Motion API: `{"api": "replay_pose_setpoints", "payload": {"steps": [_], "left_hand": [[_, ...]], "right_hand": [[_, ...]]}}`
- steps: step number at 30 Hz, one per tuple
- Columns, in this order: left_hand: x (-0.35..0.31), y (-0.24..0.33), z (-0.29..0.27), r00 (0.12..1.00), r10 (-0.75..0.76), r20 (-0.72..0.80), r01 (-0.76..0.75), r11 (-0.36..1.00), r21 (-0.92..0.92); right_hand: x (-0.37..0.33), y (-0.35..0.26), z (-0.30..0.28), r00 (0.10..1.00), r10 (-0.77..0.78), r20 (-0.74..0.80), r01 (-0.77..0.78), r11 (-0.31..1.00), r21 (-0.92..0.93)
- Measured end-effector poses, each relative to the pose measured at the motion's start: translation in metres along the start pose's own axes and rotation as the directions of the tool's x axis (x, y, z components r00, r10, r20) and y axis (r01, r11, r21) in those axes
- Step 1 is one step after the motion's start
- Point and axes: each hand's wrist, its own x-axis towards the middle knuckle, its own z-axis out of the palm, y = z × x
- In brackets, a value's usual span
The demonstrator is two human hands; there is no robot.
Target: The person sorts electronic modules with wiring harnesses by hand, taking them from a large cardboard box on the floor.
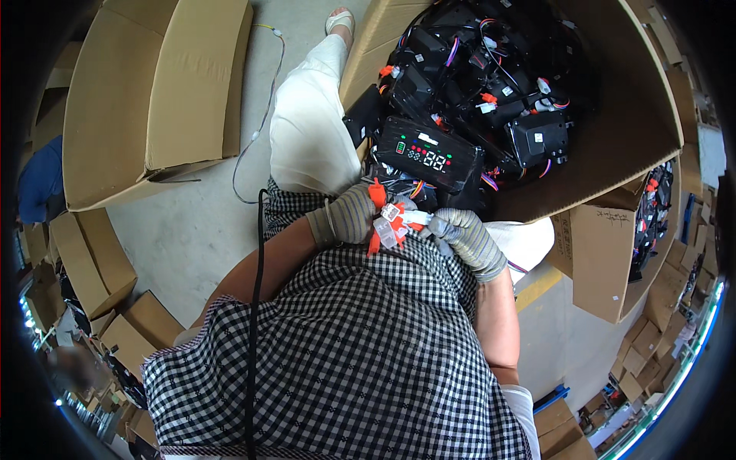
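Note:
In striped grey work gloves, both my hands meet over my lap at a bunch of wire connectors. My left hand is closed around the orange and clear plug connectors. Pinched in the fingers of my right hand is a white plug connector, close against the orange ones; whether they are joined, I cannot tell. Just beyond my hands lies a black display panel with lit digits and small coloured lights. Its wires run down toward my fingers and are partly hidden.
A large carton in front holds many black units with coloured wires and orange plugs. Another carton of units stands at right, and a tall carton at left. A thin cable crosses the floor; a black cord hangs down my apron.

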Motion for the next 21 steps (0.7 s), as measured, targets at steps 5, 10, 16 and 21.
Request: {"api": "replay_pose_setpoints", "payload": {"steps": [5,10,16,21], "left_hand": [[0.009,-0.038,0.022,0.982,0.140,-0.125,-0.142,0.990,-0.011],[0.081,-0.149,-0.032,0.906,-0.019,-0.423,0.050,0.997,0.062],[0.214,-0.286,-0.145,0.658,-0.181,-0.731,0.298,0.954,0.031],[0.178,-0.339,-0.308,0.233,-0.210,-0.949,0.526,0.849,-0.059]], "right_hand": [[0.004,-0.003,0.002,0.998,-0.068,-0.018,0.066,0.995,-0.070],[0.022,-0.031,-0.019,0.902,-0.265,-0.341,0.262,0.963,-0.055],[0.100,-0.082,-0.099,0.708,-0.519,-0.478,-0.552,0.015,-0.834],[0.175,-0.087,-0.101,0.858,-0.257,-0.444,-0.456,0.017,-0.890]]}}
